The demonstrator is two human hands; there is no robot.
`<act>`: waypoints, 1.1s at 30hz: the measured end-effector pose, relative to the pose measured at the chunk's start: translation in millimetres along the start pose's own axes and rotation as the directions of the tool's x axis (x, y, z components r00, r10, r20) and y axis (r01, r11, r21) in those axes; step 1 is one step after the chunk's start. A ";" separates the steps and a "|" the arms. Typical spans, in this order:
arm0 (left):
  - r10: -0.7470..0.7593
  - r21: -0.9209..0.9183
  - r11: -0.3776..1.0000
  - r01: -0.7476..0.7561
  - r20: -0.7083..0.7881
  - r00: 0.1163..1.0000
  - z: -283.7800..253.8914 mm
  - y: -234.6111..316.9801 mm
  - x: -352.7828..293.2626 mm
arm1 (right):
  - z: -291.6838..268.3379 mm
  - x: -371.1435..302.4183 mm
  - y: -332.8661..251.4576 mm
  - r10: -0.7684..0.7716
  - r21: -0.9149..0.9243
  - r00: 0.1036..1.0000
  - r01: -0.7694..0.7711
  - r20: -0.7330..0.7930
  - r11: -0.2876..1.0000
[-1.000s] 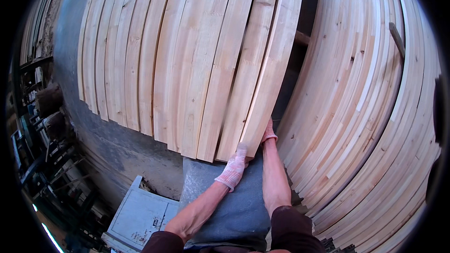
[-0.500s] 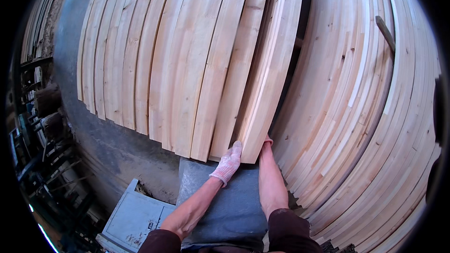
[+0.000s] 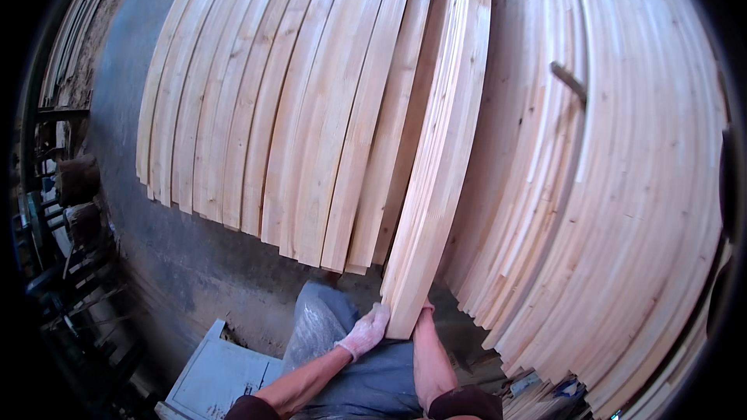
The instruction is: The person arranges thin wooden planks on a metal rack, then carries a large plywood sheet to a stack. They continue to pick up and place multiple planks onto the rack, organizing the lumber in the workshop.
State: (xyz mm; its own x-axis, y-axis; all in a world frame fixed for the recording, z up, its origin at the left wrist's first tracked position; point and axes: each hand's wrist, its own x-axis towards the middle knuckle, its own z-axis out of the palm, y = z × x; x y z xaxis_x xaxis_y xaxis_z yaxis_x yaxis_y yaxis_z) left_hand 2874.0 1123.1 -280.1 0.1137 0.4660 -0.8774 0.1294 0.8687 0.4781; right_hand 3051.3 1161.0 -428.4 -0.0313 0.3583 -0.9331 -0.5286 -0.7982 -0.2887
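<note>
A bundle of long pale wooden boards point(image 3: 424, 249) juts out toward me at an angle, its near end past the other boards. My left hand point(image 3: 366, 332), in a light knit glove, is closed on the bundle's left side near that end. On the right side of the same end is my right hand point(image 3: 426, 310); the wood hides most of its fingers, and its grip shows only in part. To the left lies a layer of similar boards point(image 3: 264, 124), side by side with uneven near ends.
A large stack of boards point(image 3: 638, 187) fills the right side, with a short wooden stick point(image 3: 568, 82) poking up from it. Low on the left stands a pale blue metal cabinet point(image 3: 218, 373). Dark machinery or racks point(image 3: 58, 264) line the left edge.
The bundle's near end has come toward me and slightly left, out past the layer of boards. Both hands moved back with it. My view has also turned a little.
</note>
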 end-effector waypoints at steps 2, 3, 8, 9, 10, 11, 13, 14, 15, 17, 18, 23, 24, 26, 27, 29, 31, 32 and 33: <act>-0.033 -0.009 0.999 0.035 0.123 0.992 -3.7 2.5 -30.3 | -2.9 -39.4 5.2 -0.008 -0.027 1.000 0.008 -0.023 1.000; 0.017 -0.016 1.000 -0.014 0.203 0.979 -3.2 -10.3 -37.9 | -2.1 -61.4 7.0 -0.008 -0.041 0.999 0.007 -0.035 0.999; 0.082 0.315 0.925 -0.214 0.386 0.919 -55.9 56.9 -97.3 | 7.1 -145.2 8.3 -0.048 -0.111 0.997 0.040 -0.063 0.993; 0.134 0.381 0.886 -0.262 0.331 0.934 -65.6 69.6 -110.2 | 11.9 -158.7 6.2 -0.061 -0.125 0.996 0.053 -0.066 0.991; 0.685 0.339 0.552 -0.761 0.336 0.647 -59.3 19.0 -76.5 | 20.1 -176.4 3.7 -0.082 -0.138 0.994 0.072 -0.066 0.988; 0.648 0.466 0.566 -0.680 0.259 0.716 -73.6 42.2 -74.2 | 20.4 -185.5 6.2 -0.100 -0.149 0.993 0.088 -0.069 0.985; 0.413 0.056 0.910 -0.412 -0.011 0.911 -72.1 67.6 -68.4 | 29.8 -197.3 5.5 -0.130 -0.187 0.990 0.119 -0.046 0.975; 0.282 -0.201 0.945 -0.257 0.109 0.953 -66.2 70.9 -51.1 | 40.6 -202.7 2.8 -0.151 -0.225 0.988 0.141 -0.026 0.964; 0.235 -0.207 0.956 -0.208 0.117 0.965 -70.4 94.3 -60.6 | 47.3 -204.6 2.5 -0.166 -0.239 0.986 0.158 -0.016 0.958; 0.162 -0.443 0.889 -0.115 0.069 0.984 -54.4 86.1 -18.0 | 73.7 -208.1 -5.1 -0.199 -0.308 0.980 0.197 0.027 0.931; 0.058 -0.422 0.906 -0.046 0.015 0.998 -62.5 122.1 -49.9 | 71.7 -198.6 -2.3 -0.221 -0.299 0.975 0.215 0.013 0.930; -0.040 -0.680 0.732 0.034 0.007 0.999 -94.0 72.2 -3.8 | 116.7 -172.6 6.1 -0.315 -0.498 0.942 0.331 0.119 0.802; 0.048 -0.822 0.566 0.058 0.103 0.994 -99.4 93.8 -22.4 | 122.7 -161.8 14.6 -0.362 -0.569 0.917 0.390 0.169 0.724; 0.005 -0.812 0.576 0.094 0.119 0.993 -119.6 77.0 -6.3 | 139.9 -136.5 31.8 -0.441 -0.733 0.833 0.523 0.333 0.435; 0.005 -0.783 0.615 0.096 0.125 0.992 -129.8 74.4 -5.4 | 144.7 -122.0 42.9 -0.440 -0.812 0.802 0.536 0.404 0.230; -0.001 -0.794 0.596 0.117 0.145 0.990 -170.3 32.3 11.6 | 172.3 -140.5 36.7 -0.342 -0.869 0.807 0.492 0.481 -0.063; -0.041 -0.837 0.504 0.213 0.223 0.974 -184.6 43.7 -0.4 | 194.6 -201.1 -10.7 -0.208 -0.913 0.903 0.399 0.375 0.084; 0.015 -0.843 0.446 0.299 0.341 0.940 -186.4 76.5 -23.7 | 182.9 -209.3 -29.8 -0.075 -0.919 0.940 0.342 0.334 0.194; 0.009 -0.847 0.446 0.288 0.326 0.945 -193.8 73.3 -24.7 | 153.6 -188.5 -28.2 0.028 -0.801 0.972 0.177 0.235 0.572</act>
State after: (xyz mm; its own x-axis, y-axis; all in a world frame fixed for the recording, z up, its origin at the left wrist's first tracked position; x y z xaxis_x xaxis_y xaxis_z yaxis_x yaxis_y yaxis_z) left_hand 2689.7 1207.8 -230.8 0.4298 0.3933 -0.8127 -0.7442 0.6641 -0.0722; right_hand 2941.8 1190.4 -211.4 -0.2447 0.4391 -0.8644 0.3713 -0.7812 -0.5019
